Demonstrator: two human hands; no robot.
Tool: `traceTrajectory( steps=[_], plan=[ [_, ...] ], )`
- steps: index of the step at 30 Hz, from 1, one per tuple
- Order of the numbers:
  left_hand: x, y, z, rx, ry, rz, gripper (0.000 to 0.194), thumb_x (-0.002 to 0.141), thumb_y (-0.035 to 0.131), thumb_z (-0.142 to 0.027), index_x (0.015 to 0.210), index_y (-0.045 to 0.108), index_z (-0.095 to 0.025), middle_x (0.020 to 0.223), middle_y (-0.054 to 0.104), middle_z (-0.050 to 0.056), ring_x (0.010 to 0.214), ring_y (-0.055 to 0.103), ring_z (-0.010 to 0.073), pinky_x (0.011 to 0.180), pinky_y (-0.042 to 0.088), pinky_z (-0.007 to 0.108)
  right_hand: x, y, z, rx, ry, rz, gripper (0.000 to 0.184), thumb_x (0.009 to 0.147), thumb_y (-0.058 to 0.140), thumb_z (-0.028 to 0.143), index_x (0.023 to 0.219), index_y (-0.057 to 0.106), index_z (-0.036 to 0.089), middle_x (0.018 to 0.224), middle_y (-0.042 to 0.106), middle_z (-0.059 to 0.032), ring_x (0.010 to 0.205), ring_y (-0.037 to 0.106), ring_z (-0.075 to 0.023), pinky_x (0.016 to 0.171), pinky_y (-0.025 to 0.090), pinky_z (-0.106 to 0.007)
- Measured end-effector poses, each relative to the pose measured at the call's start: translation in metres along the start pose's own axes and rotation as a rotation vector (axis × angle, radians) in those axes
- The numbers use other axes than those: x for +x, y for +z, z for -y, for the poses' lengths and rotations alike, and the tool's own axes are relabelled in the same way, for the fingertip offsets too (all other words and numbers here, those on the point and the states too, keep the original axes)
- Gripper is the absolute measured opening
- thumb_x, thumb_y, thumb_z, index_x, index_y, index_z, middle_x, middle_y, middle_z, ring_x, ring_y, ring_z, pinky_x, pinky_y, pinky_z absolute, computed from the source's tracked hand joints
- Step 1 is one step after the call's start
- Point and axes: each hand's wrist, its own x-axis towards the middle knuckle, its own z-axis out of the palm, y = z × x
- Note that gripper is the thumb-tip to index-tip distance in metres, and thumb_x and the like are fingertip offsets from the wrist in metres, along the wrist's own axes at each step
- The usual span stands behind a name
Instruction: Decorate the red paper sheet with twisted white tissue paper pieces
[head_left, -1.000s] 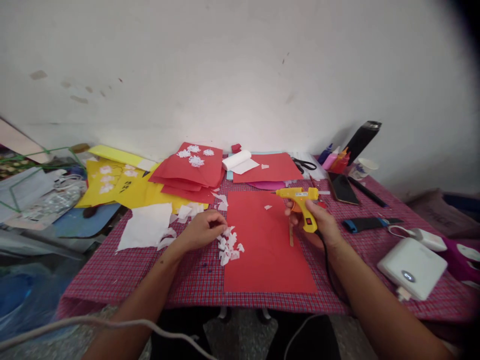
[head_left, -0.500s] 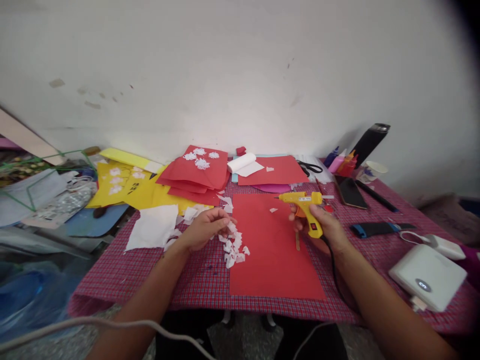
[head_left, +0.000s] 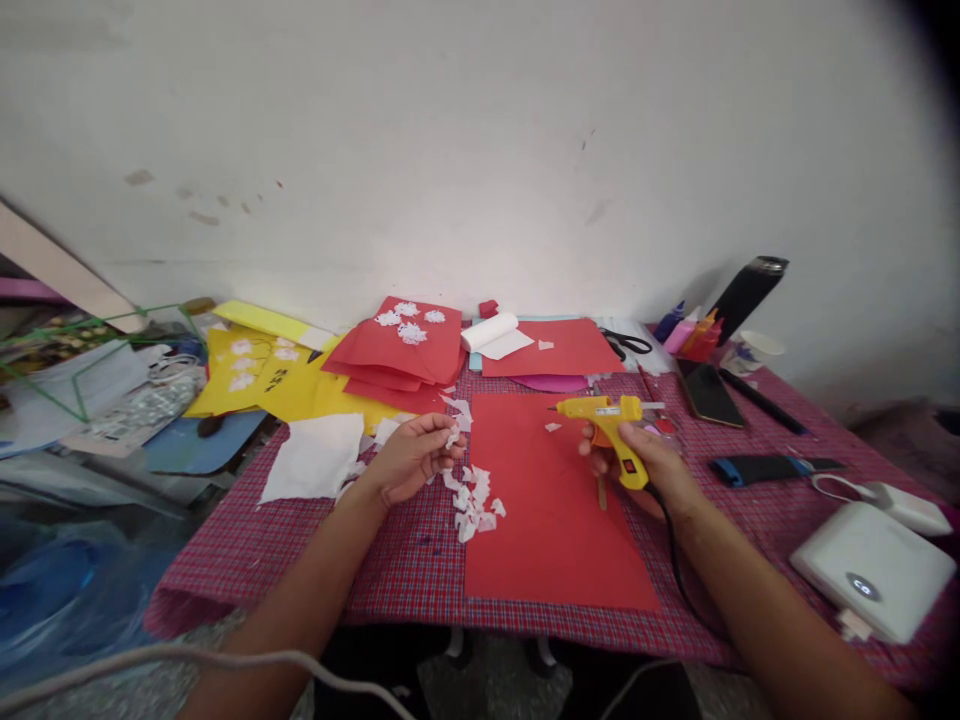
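Observation:
My left hand (head_left: 415, 457) pinches a small white paper piece (head_left: 452, 436) between thumb and finger, just above a pile of torn white paper pieces (head_left: 474, 505). That pile overlaps the left edge of a red paper sheet (head_left: 555, 540) lying flat in front of me. Over the sheet's right side, my right hand (head_left: 651, 462) grips a yellow hot glue gun (head_left: 616, 432), its nozzle toward the left. A thin wooden stick (head_left: 602, 493) sticks out below my right fingers. One white scrap (head_left: 553, 427) lies on the sheet below the nozzle.
At the back left are red sheets (head_left: 397, 350) with white paper flowers and yellow sheets (head_left: 300, 385). A white paper roll (head_left: 491, 332) lies behind. On the right are a black flask (head_left: 752, 295), a phone (head_left: 711, 393), a utility knife (head_left: 765, 470) and a white power bank (head_left: 874, 568).
My left hand has picked a white paper piece from the pile and lifted it slightly. The right hand keeps holding the glue gun. The whole view has shifted a little.

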Motion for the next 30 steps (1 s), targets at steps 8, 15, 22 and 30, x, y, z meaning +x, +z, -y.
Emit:
traceTrajectory(
  steps=[8, 15, 22, 30],
  plan=[
    [0.0035, -0.0033, 0.003, -0.056, -0.013, 0.006, 0.012, 0.077, 0.067, -0.008, 0.089, 0.065, -0.01, 0.084, 0.071, 0.009, 0.069, 0.068, 0.0116, 0.06, 0.055, 0.018, -0.0008, 0.0038, 0.0018, 0.024, 0.034, -0.009, 0.039, 0.083, 0.059, 0.054, 0.095, 0.069, 0.019, 0.088, 0.069, -0.0114, 0.06, 0.057, -0.0176, 0.05, 0.047, -0.029],
    [0.0016, -0.002, 0.001, -0.067, 0.012, 0.009, 0.022, 0.072, 0.069, -0.003, 0.093, 0.068, -0.009, 0.089, 0.072, 0.01, 0.081, 0.07, 0.0145, 0.073, 0.056, 0.021, -0.001, 0.0047, 0.0026, 0.02, 0.027, -0.01, 0.039, 0.084, 0.06, 0.053, 0.096, 0.07, 0.017, 0.088, 0.07, -0.012, 0.059, 0.058, -0.0174, 0.051, 0.048, -0.03],
    [0.0, -0.0001, 0.0007, -0.083, 0.053, 0.054, 0.027, 0.071, 0.074, -0.005, 0.096, 0.07, -0.01, 0.091, 0.073, 0.01, 0.086, 0.07, 0.0154, 0.077, 0.056, 0.022, -0.0016, 0.0053, 0.0034, 0.001, 0.031, -0.016, 0.04, 0.083, 0.06, 0.054, 0.095, 0.07, 0.018, 0.088, 0.071, -0.0113, 0.059, 0.059, -0.0163, 0.05, 0.049, -0.028],
    [0.0033, -0.0027, 0.0034, -0.035, 0.031, -0.026, 0.02, 0.076, 0.074, -0.011, 0.096, 0.069, -0.01, 0.089, 0.073, 0.008, 0.08, 0.07, 0.0125, 0.07, 0.057, 0.017, -0.0015, 0.0071, 0.0043, 0.001, 0.037, -0.026, 0.04, 0.082, 0.061, 0.054, 0.094, 0.069, 0.017, 0.086, 0.07, -0.0106, 0.059, 0.058, -0.016, 0.05, 0.048, -0.027]
  ],
)
